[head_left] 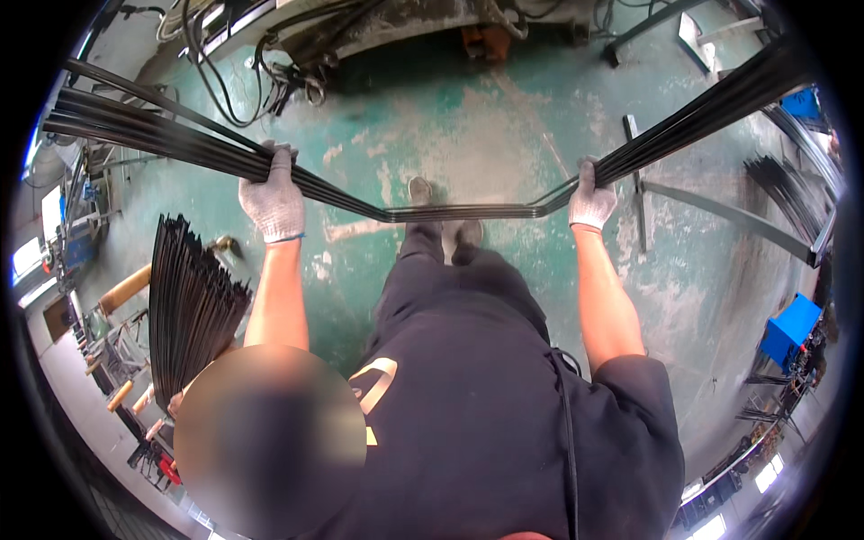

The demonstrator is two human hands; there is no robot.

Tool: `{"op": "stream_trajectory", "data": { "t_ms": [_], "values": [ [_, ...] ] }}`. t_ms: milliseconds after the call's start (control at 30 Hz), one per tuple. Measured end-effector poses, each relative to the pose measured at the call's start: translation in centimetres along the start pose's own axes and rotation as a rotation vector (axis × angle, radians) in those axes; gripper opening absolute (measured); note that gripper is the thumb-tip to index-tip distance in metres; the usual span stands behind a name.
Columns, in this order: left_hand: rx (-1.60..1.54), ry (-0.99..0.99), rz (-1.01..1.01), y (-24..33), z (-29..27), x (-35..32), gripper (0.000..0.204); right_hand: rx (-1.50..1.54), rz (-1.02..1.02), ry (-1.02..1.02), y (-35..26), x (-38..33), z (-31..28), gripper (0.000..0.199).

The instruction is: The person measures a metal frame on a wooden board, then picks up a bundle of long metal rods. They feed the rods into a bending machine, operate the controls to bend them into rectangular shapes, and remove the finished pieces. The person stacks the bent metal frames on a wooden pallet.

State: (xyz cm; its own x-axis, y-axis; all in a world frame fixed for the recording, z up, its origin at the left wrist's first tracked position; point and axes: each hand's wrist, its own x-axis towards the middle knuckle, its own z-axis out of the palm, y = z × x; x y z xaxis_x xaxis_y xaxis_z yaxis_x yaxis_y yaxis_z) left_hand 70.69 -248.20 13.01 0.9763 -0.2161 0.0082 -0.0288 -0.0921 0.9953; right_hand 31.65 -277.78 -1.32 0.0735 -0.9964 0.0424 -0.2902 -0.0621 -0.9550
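In front of me I carry a bundle of long, dark metal rods [463, 213]. Two bends give it a short, flat middle and two long arms that rise outward to the left and right. My left hand [274, 200], in a pale knit glove, is closed around the left arm of the bundle, just outside the left bend. On the other side, my right hand [592, 200], gloved alike, grips the right arm near its bend. At the far left the rod ends fan apart, with one group set off from the others.
A thick stack of dark rods [187, 301] stands at the left. To the right are a steel frame [711, 211], more rods [785, 193] and a blue box [792, 329]. Ahead, black cables [216, 85] hang beside a machine base [378, 31]. The green floor [360, 126] is worn.
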Motion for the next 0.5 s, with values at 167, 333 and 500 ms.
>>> {"op": "stream_trajectory", "data": {
  "t_ms": [167, 333, 500],
  "values": [
    [0.012, 0.032, -0.021, -1.0, -3.6, -8.9, 0.015, -0.1, 0.055, 0.039, 2.8, -7.5, -5.9, 0.022],
    [-0.114, 0.014, 0.005, -2.5, -9.2, -14.4, 0.015, -0.008, 0.021, 0.031, 4.4, -14.0, -9.1, 0.027],
    [-0.118, 0.059, 0.027, -4.4, -15.9, -20.1, 0.014, -0.04, -0.033, 0.037, 3.0, -20.8, -11.9, 0.029]
  ]
}}
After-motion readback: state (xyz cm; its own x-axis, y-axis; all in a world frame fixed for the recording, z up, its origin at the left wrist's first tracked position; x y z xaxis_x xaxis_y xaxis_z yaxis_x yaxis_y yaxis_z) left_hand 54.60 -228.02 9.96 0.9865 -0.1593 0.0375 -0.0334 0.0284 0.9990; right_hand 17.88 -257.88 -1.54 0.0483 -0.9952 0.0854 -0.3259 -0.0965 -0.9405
